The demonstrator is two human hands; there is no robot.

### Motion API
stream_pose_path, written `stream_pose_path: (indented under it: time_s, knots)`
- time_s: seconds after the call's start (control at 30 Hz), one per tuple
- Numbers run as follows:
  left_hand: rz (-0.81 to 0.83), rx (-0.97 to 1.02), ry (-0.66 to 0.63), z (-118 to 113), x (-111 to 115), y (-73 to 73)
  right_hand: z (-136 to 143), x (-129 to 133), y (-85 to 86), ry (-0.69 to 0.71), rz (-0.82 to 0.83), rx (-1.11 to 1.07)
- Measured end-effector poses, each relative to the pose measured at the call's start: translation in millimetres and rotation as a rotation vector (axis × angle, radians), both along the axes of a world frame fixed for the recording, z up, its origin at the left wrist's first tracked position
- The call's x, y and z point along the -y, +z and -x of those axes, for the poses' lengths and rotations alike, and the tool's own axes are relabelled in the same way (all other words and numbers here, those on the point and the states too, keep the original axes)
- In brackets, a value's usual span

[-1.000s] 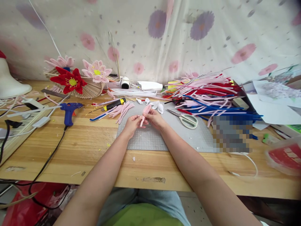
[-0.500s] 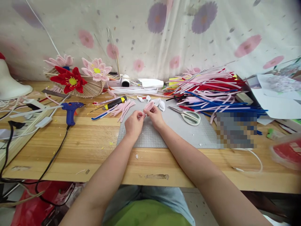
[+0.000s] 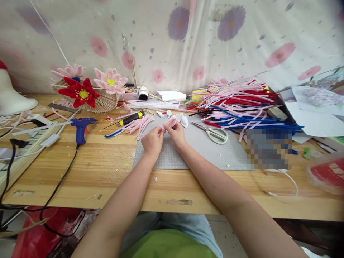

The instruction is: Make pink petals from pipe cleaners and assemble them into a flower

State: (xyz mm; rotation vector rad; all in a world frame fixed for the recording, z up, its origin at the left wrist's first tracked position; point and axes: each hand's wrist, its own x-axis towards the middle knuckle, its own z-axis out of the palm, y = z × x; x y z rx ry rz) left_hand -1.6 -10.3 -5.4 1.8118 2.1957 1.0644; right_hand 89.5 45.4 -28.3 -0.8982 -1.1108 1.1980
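Observation:
Above the grey cutting mat [image 3: 212, 156], both hands meet with pinched fingers. My right hand [image 3: 176, 134] is closed on a small pink fuzzy loop [image 3: 170, 123]. My left hand [image 3: 153, 139] is closed too, its fingertips against the base of the loop; what they pinch is too small to make out. Just behind the hands are several white petal-like pieces [image 3: 184, 121]. To the right, scissors [image 3: 216, 135] with pale handles lie on the mat. A bunch of short pink strips [image 3: 142, 125] lies left of the hands.
A blue glue gun [image 3: 80, 129] with a black cord stands at the left, near a power strip [image 3: 20, 154]. Red and pink flowers [image 3: 83, 94] are at the back left. A large pile of coloured fuzzy stems [image 3: 236, 96] covers the back right, beside papers [image 3: 311, 118].
My left hand has shifted very slightly to the left, its fingertips still by the pink loop. The view has also moved a little.

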Motion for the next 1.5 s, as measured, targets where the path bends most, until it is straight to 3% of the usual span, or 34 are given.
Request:
stream_pose_path:
  time_s: [0.37,0.47,0.57,0.7,0.83,1.1,1.33,1.5]
  knots:
    - [-0.027,0.019,0.005,-2.8,2.8,1.7,1.1,0.3,3.5,0.023,-0.028,-0.024]
    - [-0.001,0.102,0.010,-1.5,1.1,0.8,-0.2,1.5,4.7,0.051,-0.033,-0.026]
    - [0.038,0.380,-0.027,0.4,-2.7,-1.2,-4.0,1.4,6.4,0.121,-0.038,-0.010]
    - [0.235,0.967,-0.150,2.8,-6.3,1.6,-11.2,-1.6,8.5,0.289,-0.020,0.018]
    - [0.415,1.222,-0.218,6.0,-5.0,9.5,-18.7,-5.1,10.9,0.405,-0.012,0.038]
    - [0.460,1.330,-0.339,11.4,-6.4,7.3,-20.4,-5.0,9.9,0.523,0.095,0.014]
    - [0.275,1.389,-0.230,18.1,-12.7,5.0,-14.6,-0.8,9.6,0.401,0.083,0.071]
    - [0.200,1.293,-0.215,18.7,-12.7,2.9,-13.6,1.5,8.0,0.448,0.042,0.263]
